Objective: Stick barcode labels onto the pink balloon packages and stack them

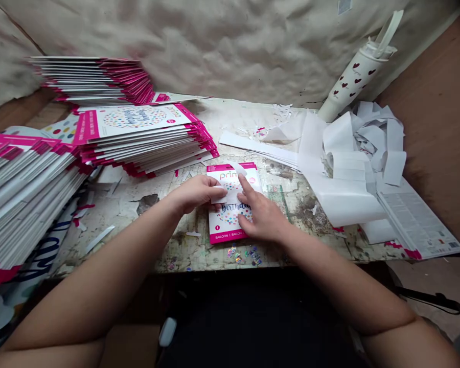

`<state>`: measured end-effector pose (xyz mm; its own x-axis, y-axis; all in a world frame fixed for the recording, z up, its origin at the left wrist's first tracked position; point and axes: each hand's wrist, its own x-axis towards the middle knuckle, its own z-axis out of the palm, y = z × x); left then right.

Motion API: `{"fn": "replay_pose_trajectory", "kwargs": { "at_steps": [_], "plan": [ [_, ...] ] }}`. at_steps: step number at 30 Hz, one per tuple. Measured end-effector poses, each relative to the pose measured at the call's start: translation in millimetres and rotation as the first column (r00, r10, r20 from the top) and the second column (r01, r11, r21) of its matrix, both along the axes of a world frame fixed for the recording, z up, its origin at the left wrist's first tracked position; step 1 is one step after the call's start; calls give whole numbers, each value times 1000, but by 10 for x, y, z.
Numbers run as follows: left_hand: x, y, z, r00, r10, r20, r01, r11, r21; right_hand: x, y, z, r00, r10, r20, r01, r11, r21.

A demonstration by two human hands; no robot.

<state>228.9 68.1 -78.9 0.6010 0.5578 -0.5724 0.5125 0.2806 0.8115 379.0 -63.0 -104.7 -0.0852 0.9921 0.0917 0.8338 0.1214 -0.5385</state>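
A balloon package with pink edges, the printed word "birthday" and coloured dots lies flat on the worktable in front of me. My left hand is closed at its upper left, thumb pressed down on a small white paper strip over the package. From the other side, my right hand rests on the package with thumb and index finger spread apart. Its index fingertip touches a curved white strip near the package's top edge. The hands partly cover the printed front.
Stacks of similar packages stand at the back left, with another stack at far left. Crumpled white backing paper heaps up on the right beside a leaning white tumbler with hearts. Shiny confetti lies near the front edge.
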Motion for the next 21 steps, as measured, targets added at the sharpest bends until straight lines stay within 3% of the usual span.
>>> {"fn": "replay_pose_trajectory", "kwargs": {
  "at_steps": [3, 8, 16, 21],
  "plan": [
    [107, -35, 2, 999, 13, -44, -11, 999, 53, 10, -17, 4, 999, 45, 18, -45, 999, 13],
    [204, -53, -71, 993, 4, -118, 10, 993, 115, 158, 13, 70, 996, 94, 2, -93, 992, -88],
    [206, -24, -77, 999, 33, -18, -31, 998, 62, 284, -27, -15, 983, 182, 33, -179, 981, -76],
    [282, -24, -73, 993, -33, -109, 47, 991, 126, 270, -1, -36, 981, 191, 34, -189, 980, -68]
  ]
}}
